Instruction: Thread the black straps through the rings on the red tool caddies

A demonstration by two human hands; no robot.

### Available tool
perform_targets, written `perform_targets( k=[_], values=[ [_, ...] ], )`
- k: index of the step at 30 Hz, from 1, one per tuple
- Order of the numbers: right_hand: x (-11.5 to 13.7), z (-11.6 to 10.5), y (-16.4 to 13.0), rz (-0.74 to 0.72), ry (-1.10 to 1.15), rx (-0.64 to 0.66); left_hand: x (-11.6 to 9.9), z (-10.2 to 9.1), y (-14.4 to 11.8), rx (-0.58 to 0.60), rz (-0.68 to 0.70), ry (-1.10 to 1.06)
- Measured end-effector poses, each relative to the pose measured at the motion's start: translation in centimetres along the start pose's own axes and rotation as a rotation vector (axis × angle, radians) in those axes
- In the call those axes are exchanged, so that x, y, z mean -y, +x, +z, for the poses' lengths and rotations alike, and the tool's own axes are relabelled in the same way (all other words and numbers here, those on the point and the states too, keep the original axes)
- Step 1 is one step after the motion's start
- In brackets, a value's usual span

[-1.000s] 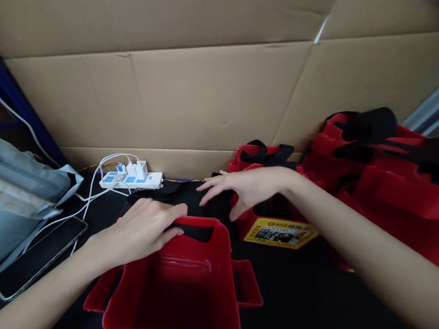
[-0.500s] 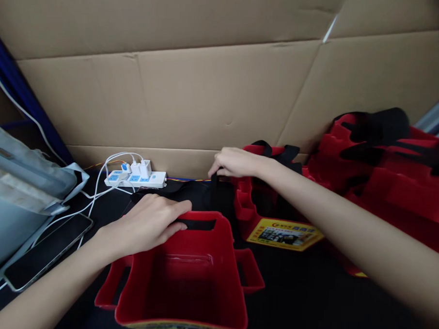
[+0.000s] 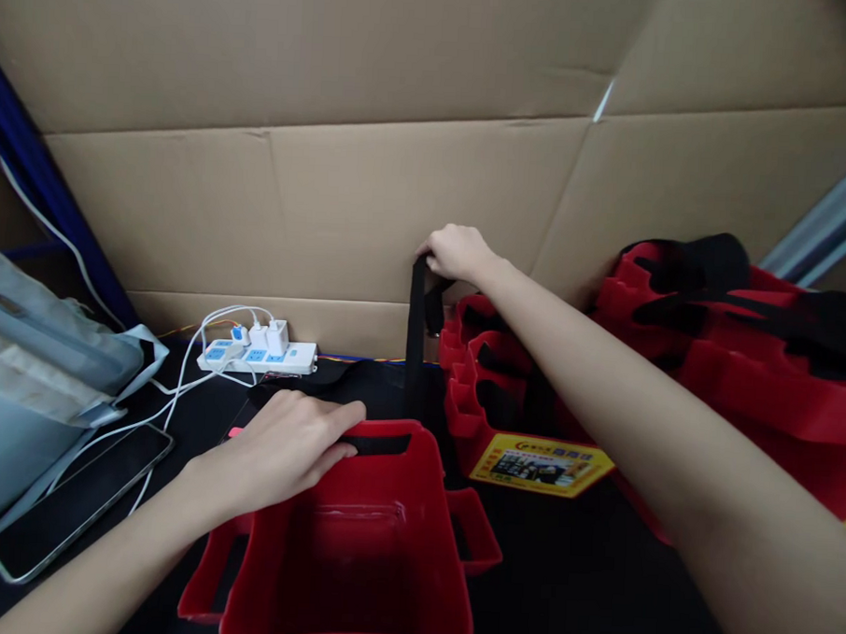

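Hiding the strap (image 3: 416, 335) end, right hand (image 3: 456, 252) grip closes.

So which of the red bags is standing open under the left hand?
The front red bag: the left hand rests on its far rim, unlike the folded ones stacked at right.

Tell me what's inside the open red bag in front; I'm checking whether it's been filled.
The open red bag shows only its red lining and a faint clear panel on the far wall. The left hand covers part of the rim; the bottom near corner is out of frame.
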State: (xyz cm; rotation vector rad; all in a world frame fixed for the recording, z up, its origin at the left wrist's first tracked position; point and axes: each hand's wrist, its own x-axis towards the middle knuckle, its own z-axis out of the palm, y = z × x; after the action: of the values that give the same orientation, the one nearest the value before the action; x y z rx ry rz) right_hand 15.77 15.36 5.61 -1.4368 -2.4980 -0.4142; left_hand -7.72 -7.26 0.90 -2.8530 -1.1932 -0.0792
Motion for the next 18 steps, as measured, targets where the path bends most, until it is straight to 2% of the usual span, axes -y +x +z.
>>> perform_targets(
  k=[3,5,7,10,11,12,14,16,18],
  values=[
    [1.5,-0.5,0.0,-0.036,0.079,-0.029,-0.8,0.1,0.0,-0.004,-0.050,-0.075],
    [3.1,-0.7,-1.0,-0.116,0.156,-0.019,-1.1,0.0,0.3,-0.033,-0.085,-0.242],
    [4.8,-0.8,-2.6,-0.215,0.232,-0.005,-0.4,-0.1,1.1,-0.156,-0.174,-0.514],
    [6.7,-1.0,-5.2,-0.326,0.316,0.001,2.1,-0.2,3.3,-0.365,-0.447,-0.994],
    [7.1,-1.0,-5.9,-0.348,0.336,0.001,3.1,-0.1,4.3,-0.334,-0.508,-1.142],
    [7.3,-1.1,-6.4,-0.364,0.351,0.004,4.0,0.1,5.2,-0.256,-0.515,-1.253],
    [7.6,-1.1,-7.1,-0.383,0.365,0.013,5.2,0.6,7.0,-0.090,-0.452,-1.415],
    [7.6,-0.9,-7.4,-0.393,0.367,0.031,5.5,1.2,8.2,-0.036,-0.378,-1.501],
    [7.6,-0.6,-7.5,-0.398,0.362,0.057,5.2,1.6,8.7,-0.039,-0.329,-1.550]
  ],
)
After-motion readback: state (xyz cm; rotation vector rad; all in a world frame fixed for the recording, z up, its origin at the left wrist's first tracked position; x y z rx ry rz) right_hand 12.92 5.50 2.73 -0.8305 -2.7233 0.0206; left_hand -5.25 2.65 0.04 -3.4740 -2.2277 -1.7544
